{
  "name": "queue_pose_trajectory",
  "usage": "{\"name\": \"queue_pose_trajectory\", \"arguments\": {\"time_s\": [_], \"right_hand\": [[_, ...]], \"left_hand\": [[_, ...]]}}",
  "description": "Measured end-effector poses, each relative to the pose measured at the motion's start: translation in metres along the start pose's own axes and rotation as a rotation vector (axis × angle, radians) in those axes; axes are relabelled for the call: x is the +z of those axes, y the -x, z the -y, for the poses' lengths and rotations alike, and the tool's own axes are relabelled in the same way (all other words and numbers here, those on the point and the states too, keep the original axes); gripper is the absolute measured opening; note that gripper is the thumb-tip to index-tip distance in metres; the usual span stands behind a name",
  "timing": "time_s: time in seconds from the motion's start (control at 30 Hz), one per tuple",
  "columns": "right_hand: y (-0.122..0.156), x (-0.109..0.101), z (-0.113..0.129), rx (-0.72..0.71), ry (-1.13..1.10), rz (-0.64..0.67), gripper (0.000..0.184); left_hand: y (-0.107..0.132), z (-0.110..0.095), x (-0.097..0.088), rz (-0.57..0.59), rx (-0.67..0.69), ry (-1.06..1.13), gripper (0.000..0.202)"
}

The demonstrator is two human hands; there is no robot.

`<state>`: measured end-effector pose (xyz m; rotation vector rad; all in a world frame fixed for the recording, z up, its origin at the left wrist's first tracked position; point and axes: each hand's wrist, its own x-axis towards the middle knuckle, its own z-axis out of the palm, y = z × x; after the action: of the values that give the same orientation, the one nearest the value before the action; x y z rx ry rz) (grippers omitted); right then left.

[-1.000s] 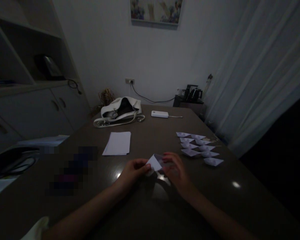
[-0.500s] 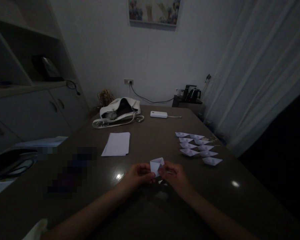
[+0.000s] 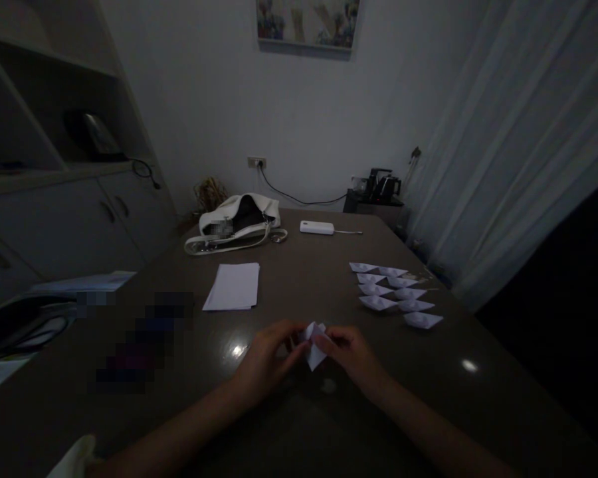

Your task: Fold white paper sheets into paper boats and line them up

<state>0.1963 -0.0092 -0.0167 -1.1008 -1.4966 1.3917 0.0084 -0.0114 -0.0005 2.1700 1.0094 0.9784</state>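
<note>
A small folded piece of white paper (image 3: pixel 315 358) is held between my two hands above the near middle of the table. My left hand (image 3: pixel 274 352) grips its left side, with the thumb against the front. On the right side my right hand (image 3: pixel 351 352) pinches it, thumb pressed on the front layer. The paper has a pointed lower corner and peaked folds at the top; the fingers behind it are partly hidden. To the right, several folded paper boats (image 3: pixel 377 303) stand in two rows. A stack of white paper sheets (image 3: pixel 233 287) lies to the left.
A white bag (image 3: pixel 264 207) with a strap lies at the table's far left. Near the far edge is a white power bank (image 3: pixel 316 228) with a short cable. Papers and a dark item (image 3: pixel 20 328) sit left of the table (image 3: pixel 299 272). A blurred patch covers the table's left side.
The paper has gone from an opened, box-like pocket to a narrower diamond shape with its point downward. Both hands have shifted only slightly; the boats and sheets stay put.
</note>
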Motion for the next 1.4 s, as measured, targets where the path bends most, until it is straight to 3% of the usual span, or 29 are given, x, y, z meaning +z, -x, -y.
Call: {"name": "queue_pose_trajectory", "arguments": {"time_s": [0.17,0.27,0.4,0.5,0.63,0.73,0.97,1.1,1.23,1.4], "right_hand": [[0.000,0.003,-0.006,-0.014,-0.061,-0.035,0.036],[0.000,0.006,-0.010,-0.020,-0.087,-0.071,0.034],[0.002,0.009,-0.009,-0.015,-0.129,-0.068,0.031],[0.006,0.011,-0.005,-0.079,-0.022,-0.090,0.023],[0.011,0.014,0.001,-0.234,0.235,-0.182,0.010],[0.013,0.015,0.004,-0.271,0.352,-0.211,0.005],[0.010,0.015,-0.004,-0.283,0.312,-0.198,0.021],[0.008,0.012,-0.003,-0.307,0.308,-0.242,0.013],[0.010,0.008,0.006,-0.337,0.251,-0.202,0.002],[0.011,0.004,0.009,-0.333,0.178,-0.086,0.004]], "left_hand": [[0.003,0.000,0.003,0.013,0.092,-0.085,0.031],[0.006,-0.002,0.005,-0.010,0.071,-0.126,0.034],[0.008,-0.003,0.007,-0.051,0.007,-0.136,0.016],[0.008,-0.004,0.009,-0.054,0.010,-0.136,0.002],[0.008,-0.006,0.013,-0.044,-0.016,-0.091,0.003],[0.008,-0.006,0.015,-0.043,-0.005,-0.069,0.004],[0.009,-0.010,0.013,0.011,0.041,-0.095,0.007],[0.009,-0.012,0.011,0.066,0.033,-0.069,0.005],[0.008,-0.009,0.008,0.065,-0.074,0.042,0.013],[0.003,-0.006,0.004,0.030,-0.138,0.217,0.016]]}}
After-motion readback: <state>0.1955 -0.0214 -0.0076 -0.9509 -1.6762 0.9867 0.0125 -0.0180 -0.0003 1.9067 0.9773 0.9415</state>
